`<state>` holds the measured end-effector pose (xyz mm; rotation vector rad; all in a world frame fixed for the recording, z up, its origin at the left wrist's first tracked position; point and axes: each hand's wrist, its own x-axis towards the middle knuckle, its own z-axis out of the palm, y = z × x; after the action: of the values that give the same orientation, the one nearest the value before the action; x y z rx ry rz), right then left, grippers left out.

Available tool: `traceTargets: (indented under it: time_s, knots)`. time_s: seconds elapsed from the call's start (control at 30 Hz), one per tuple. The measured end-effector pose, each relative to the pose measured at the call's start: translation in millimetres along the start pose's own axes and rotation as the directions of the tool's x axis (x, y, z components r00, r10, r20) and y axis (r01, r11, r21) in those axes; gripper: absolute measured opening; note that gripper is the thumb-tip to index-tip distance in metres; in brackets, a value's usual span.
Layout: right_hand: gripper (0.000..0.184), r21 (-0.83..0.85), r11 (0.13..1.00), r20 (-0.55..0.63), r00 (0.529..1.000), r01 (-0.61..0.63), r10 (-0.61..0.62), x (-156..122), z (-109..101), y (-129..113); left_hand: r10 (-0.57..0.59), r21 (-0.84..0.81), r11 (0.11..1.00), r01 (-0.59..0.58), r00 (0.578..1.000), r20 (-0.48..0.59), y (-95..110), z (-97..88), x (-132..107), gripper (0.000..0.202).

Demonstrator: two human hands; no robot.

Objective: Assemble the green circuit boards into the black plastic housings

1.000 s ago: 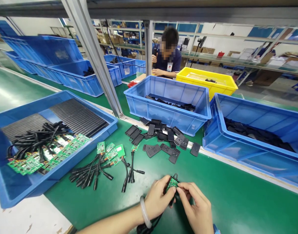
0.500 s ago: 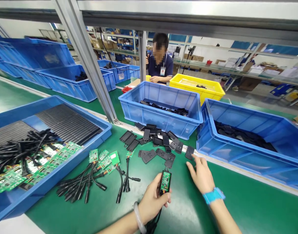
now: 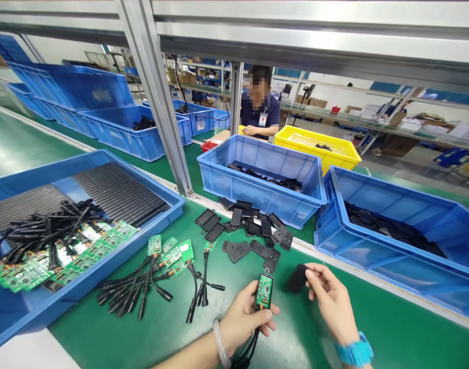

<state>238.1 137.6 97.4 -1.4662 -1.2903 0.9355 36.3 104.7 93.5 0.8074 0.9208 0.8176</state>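
My left hand is closed around a small black plastic case with a green circuit board lying in it, face up. Black cables run from the case's lower end toward me. To the right, my right hand pinches a flat black cover by its edge, lifted and tilted beside the case. Ahead of both hands lie loose black covers and case halves on the green tabletop. On the left, several circuit boards with black cables are spread on the table.
A blue tray at left holds boards, cables and dark strips. Blue bins with black parts stand beyond the loose pieces, a yellow bin behind. A metal post rises at the table's far edge. A person works opposite.
My right hand has picked up the black cover from the table beside the right bin and brought it back closer to the case. My left hand still holds the case. The view has shifted slightly.
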Motion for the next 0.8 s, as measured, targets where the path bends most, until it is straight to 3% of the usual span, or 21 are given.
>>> traceTargets:
  time_s: [0.13, 0.37, 0.57, 0.73, 0.8]
  knots:
    - [0.037, 0.241, 0.965, 0.054, 0.995, -0.098, 0.087, -34.3, 13.4, -16.6, 0.001, 0.065, 0.998, -0.008, 0.995, 0.100, -1.5, 3.1, -1.6, 0.056]
    - [0.038, 0.287, 0.946, 0.134, 0.984, -0.151, 0.116, -45.1, 38.1, -8.3, 0.060, 0.032, 0.997, -0.069, 0.973, 0.222, -6.1, 3.3, -2.8, 0.059]
    - [0.039, 0.334, 0.925, 0.162, 0.978, -0.182, 0.134, -48.4, 39.2, -5.6, 0.050, 0.197, 0.977, -0.077, 0.989, 0.142, -8.3, 3.7, -4.2, 0.045]
    - [0.040, 0.348, 0.901, 0.355, 0.926, -0.261, 0.131, -48.6, 38.3, -6.0, 0.079, 0.272, 0.954, -0.123, 0.983, 0.167, -2.2, 5.2, -9.7, 0.050]
    - [0.039, 0.332, 0.913, 0.364, 0.925, -0.236, 0.107, -48.7, 40.5, -3.2, 0.077, 0.306, 0.944, -0.120, 0.986, 0.148, -2.1, 5.8, -10.3, 0.046]
